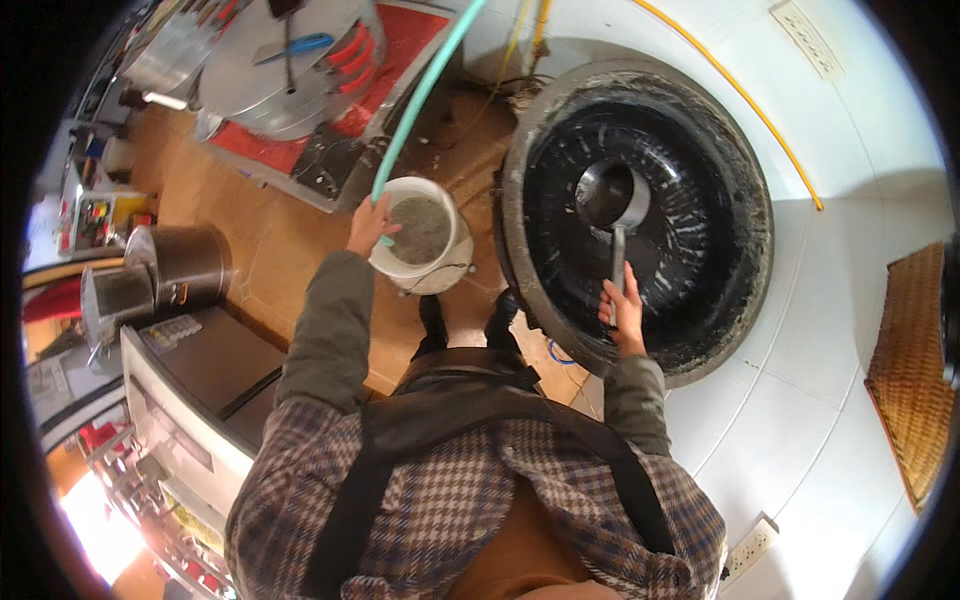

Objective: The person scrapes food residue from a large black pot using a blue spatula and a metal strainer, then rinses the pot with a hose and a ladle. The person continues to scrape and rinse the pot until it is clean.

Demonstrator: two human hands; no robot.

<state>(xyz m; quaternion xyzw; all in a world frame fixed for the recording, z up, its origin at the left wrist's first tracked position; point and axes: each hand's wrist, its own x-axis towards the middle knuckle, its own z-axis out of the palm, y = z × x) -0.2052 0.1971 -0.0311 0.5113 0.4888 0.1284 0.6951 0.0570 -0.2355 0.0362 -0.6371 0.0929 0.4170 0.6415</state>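
Observation:
My left hand (371, 226) is closed round a pale green hose (423, 92) at the rim of a white bucket (459, 252). The hose's end points down into the bucket, where cloudy greyish water (421, 228) stands. In my right hand (625, 312) is the handle of a metal dipper (634, 200), gripped from the near side. Its round cup sits inside a large black basin (735, 240) with a thick grey rim. The basin's inner wall looks wet, with pale streaks. What lies in the dipper's cup is too dark to tell.
A big metal pot (270, 90) with a blue-handled tool on its lid stands on a red-topped stand (400, 40) at the far left. Steel pots (180, 262) and a white appliance (170, 400) are to my left. A woven mat (910, 370) is at the right; a yellow hose (745, 95) runs along the wall.

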